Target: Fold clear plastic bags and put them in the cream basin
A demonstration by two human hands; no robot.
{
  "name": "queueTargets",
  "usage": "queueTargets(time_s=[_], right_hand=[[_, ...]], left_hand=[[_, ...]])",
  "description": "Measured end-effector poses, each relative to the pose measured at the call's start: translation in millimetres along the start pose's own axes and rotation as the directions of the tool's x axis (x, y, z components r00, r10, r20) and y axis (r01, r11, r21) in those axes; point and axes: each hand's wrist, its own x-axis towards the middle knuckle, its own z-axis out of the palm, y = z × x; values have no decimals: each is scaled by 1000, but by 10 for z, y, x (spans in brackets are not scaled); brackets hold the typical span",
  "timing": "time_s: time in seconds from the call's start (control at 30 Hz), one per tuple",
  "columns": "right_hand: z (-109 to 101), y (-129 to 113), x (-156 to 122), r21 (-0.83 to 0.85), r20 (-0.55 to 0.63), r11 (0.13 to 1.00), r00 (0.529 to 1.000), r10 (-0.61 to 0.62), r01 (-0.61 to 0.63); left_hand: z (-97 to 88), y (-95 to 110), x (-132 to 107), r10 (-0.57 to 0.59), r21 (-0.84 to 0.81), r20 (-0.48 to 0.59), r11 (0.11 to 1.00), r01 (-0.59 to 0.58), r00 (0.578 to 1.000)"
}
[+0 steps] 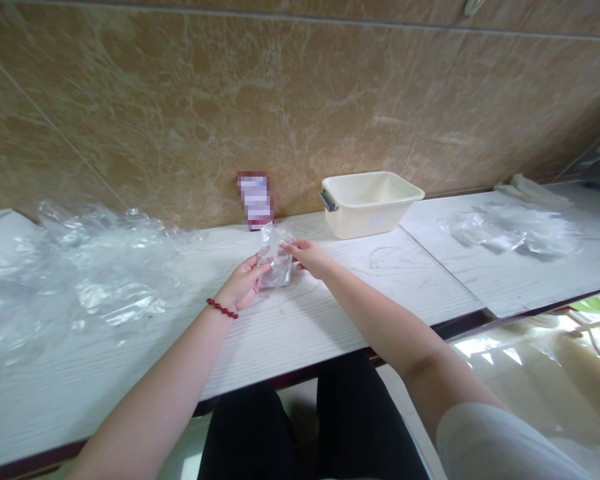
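No text can be read: the red-edged panel (255, 200) at the back edge of the table (300, 333) is pixelated, and the cream tub's (347, 223) bluish mark (375, 220) is too faint.

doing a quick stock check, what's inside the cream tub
Only bare inner surface shows inside the cream tub; its near side hides the lower part and anything there.

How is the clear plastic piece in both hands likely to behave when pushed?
The clear plastic piece is probably floppy, since its surface looks crinkled. It is likely light, as it looks thin and see-through. Its glossy shine suggests it may be slippery.
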Motion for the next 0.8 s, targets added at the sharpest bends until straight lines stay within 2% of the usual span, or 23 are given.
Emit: queueTargets(time_s=[0.17, 0.33, 0.43, 0.53, 0.67, 0.73, 0.8], right_hand=[[-29, -48, -11, -19, -11, 994, 994, 106, -106], [-100, -108, 23, 18, -26, 999, 999, 45, -45], [-236, -282, 50, 18, -69, 1000, 998, 14, -13], [-507, -637, 107, -40, -156, 999, 987, -28, 22], [-1096, -1243, 312, -203, -313, 973, 934, -171, 111], [-1400, -1478, 447, -293, -368, 952, 909, -194, 85], [-1634, -1612, 570, -366, -408, 930, 895, -180, 21]], left_hand=[[-12, -18, 15, 22, -2, -1, 1000, -22, 1000], [-20, -27, 53, 16, -42, 8, 999, -15, 1000], [-36, -35, 77, 3, -34, 35, 999, -2, 999], [-56, -45, 89, -18, -10, 63, 1000, 18, 998], [-74, -46, 94, -46, 1, 86, 999, 46, 995], [-75, -41, 98, -60, -3, 91, 998, 60, 994], [-70, -37, 102, -69, -1, 81, 998, 69, 994]])
